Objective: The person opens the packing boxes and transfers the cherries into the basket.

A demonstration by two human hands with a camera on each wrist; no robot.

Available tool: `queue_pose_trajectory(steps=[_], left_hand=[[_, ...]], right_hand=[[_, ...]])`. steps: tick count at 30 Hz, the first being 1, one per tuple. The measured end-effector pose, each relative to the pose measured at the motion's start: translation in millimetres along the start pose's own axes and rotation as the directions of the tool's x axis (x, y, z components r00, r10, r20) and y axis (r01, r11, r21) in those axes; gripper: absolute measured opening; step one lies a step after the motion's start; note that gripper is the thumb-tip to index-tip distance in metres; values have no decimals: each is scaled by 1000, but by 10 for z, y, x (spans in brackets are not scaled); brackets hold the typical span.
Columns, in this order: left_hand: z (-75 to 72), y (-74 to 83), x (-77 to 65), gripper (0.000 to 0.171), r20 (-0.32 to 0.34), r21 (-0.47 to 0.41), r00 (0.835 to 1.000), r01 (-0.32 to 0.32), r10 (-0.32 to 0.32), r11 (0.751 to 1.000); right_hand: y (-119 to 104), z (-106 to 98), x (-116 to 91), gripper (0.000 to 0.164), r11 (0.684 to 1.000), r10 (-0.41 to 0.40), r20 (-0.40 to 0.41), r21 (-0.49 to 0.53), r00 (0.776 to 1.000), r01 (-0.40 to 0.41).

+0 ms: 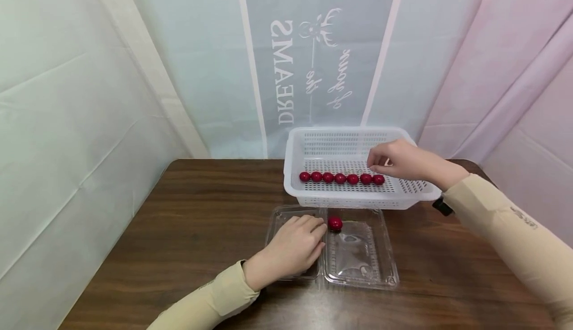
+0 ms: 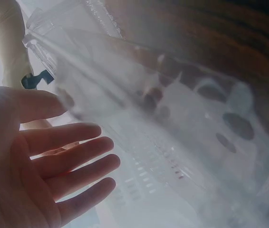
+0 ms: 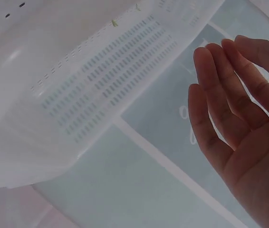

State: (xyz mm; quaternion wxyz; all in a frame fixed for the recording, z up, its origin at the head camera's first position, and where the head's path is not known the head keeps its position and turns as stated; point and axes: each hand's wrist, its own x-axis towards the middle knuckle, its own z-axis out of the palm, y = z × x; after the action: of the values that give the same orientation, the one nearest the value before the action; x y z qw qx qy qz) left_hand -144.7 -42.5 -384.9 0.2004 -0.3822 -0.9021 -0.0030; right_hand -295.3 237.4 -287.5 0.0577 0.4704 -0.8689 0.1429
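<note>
A row of several small round red fruits [image 1: 340,178] lies along the near side of a white perforated basket [image 1: 358,203]. My right hand [image 1: 398,160] hovers over the basket near the row's right end, fingers gently bent; the right wrist view shows nothing in its grasp. Nearer me sits an opened clear plastic clamshell box [image 1: 385,250], with one red fruit [image 1: 334,223] at the back of its right half. Over the left half is my left hand [image 1: 293,245], its fingers [image 2: 77,156] spread and holding nothing. Whether it touches the plastic, I cannot tell.
The basket stands at the back of a dark wood-grain table [image 1: 192,220], close to a hanging grey printed cloth [image 1: 313,71]. Pale cloths hang on both sides. Tiny green bits [image 3: 114,22] cling inside the basket in the right wrist view.
</note>
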Motion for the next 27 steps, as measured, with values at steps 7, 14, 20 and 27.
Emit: queue_pose_trajectory(steps=[7,14,20,27], left_hand=[[-1,-7,-5,31,-1,1,1000,-2,2,1000],[-3,4,-13,32,-8,7,1000,-10,10,1000],[-13,15,-16,31,-12,4,1000,-13,13,1000],[-25,27,-12,31,-21,0,1000,-19,19,1000]], right_hand=[[-154,17,-62,16,999,-40,-27,0,999,40],[-297,81,-122,19,996,-86,-47,-7,995,85],[-437,106,-172,16,999,-30,-23,-36,999,29],[-529,141,-227,15,999,-10,-28,-40,1000,8]])
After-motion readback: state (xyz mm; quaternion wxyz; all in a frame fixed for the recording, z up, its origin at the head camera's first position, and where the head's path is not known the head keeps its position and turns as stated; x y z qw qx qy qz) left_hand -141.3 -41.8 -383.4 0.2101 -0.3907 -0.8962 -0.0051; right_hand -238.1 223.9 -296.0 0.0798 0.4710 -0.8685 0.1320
